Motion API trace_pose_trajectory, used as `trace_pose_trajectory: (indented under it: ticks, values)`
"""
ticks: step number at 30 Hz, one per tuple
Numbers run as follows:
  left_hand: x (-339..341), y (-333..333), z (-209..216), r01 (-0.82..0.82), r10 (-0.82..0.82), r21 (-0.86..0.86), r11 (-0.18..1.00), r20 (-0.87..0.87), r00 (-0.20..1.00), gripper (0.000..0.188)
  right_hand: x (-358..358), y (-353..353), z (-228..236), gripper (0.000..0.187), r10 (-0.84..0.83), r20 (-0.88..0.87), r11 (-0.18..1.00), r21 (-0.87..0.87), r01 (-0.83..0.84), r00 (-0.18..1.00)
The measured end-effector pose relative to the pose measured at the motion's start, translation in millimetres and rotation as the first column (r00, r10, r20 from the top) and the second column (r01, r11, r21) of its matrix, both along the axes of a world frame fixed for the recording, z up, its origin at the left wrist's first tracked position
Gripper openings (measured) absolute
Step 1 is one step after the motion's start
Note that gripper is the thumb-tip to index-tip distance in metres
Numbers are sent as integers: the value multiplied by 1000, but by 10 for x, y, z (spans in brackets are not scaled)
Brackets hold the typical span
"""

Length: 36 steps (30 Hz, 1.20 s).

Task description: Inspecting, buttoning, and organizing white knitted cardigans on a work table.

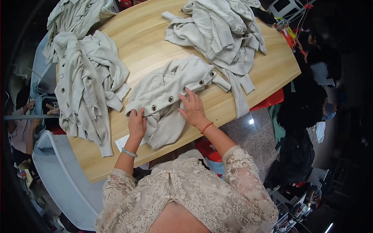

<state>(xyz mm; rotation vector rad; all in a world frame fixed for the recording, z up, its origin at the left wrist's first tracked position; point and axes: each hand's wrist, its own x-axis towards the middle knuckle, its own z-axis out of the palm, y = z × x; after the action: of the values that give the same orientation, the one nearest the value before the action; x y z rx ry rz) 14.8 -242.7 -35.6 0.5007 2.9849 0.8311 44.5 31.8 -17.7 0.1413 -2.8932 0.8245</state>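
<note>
A light beige knitted cardigan (163,85) lies in front of me on the wooden table, its button band running slantwise across it with several dark buttons. My left hand (137,122) is closed, pinching the ribbed corner at the band's lower left end. Over the band's middle rests my right hand (192,108), its fingers spread and the fingertips touching the knit beside a button. One sleeve (165,132) spreads below the band, between my hands. Part of a white sheet (123,143) shows next to my left wrist.
More beige cardigans are heaped at the table's left (87,81) and far right (223,35). A grey-blue plastic bin (58,174) stands left of the wooden table (143,23). Red items lie under the right edge. Other people are at the left and right.
</note>
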Motion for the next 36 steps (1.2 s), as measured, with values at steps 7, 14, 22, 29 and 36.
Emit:
trace_pose_trajectory:
  ticks: [7, 14, 22, 29, 36]
  values:
    - [-182, -98, 176, -154, 96, 535, 831, 135, 986, 19, -430, -330, 29, 56, 116, -36, 989, 93, -113, 993]
    - [-375, -601, 479, -312, 276, 750, 583, 178, 945, 11, -1001, 594, 141, 35, -144, -198, 936, 290, 198, 970]
    - [-99, -466, 202, -325, 240, 733, 598, 223, 945, 24, -1628, 1522, 624, 34, -283, -430, 809, 374, 454, 857]
    - [942, -163, -47, -382, 239, 310, 871, 412, 879, 54, -1303, 1279, 11, 40, -308, 452, 932, -33, 361, 837]
    - [1146, -3, -143, -304, 256, 249, 920, 206, 944, 56, -1409, 964, -260, 50, -278, 147, 926, -221, 306, 949]
